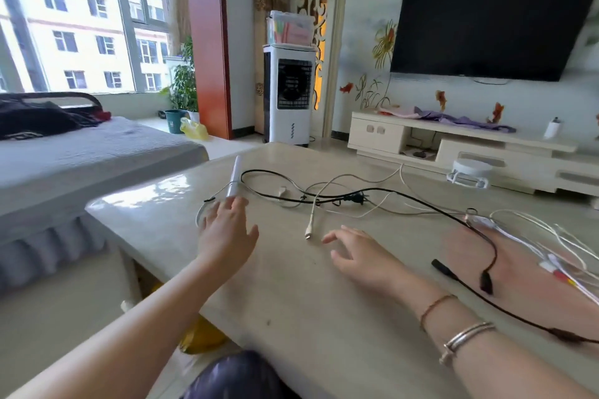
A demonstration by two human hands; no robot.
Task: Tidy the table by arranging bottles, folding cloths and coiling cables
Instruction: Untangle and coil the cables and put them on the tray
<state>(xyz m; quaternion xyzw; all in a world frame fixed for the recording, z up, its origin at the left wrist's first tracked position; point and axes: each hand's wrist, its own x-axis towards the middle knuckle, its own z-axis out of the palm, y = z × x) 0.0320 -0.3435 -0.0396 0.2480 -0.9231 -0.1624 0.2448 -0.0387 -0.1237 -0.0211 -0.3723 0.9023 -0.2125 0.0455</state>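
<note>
Hovering released over the table (pixel 291 301), left hand (pixel 227 230) and right hand (pixel 363 256) flank a white cable (pixel 312 217)

My table (pixel 291 301) looks like glossy, smooth stone. The black cable (pixel 405 196) seems matt rubber, the white cable (pixel 319 201) smooth plastic. My bangle (pixel 468 335) shines like metal.

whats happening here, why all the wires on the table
A person is reaching over a pale table strewn with uncoiled cables. The left hand is open, fingertips near a white tube-shaped device. The right hand is open, close to the plug end of a white cable. A black cable loops across the table, tangled with white ones, and a bundle of white leads lies at the right. Neither hand holds anything.
</note>
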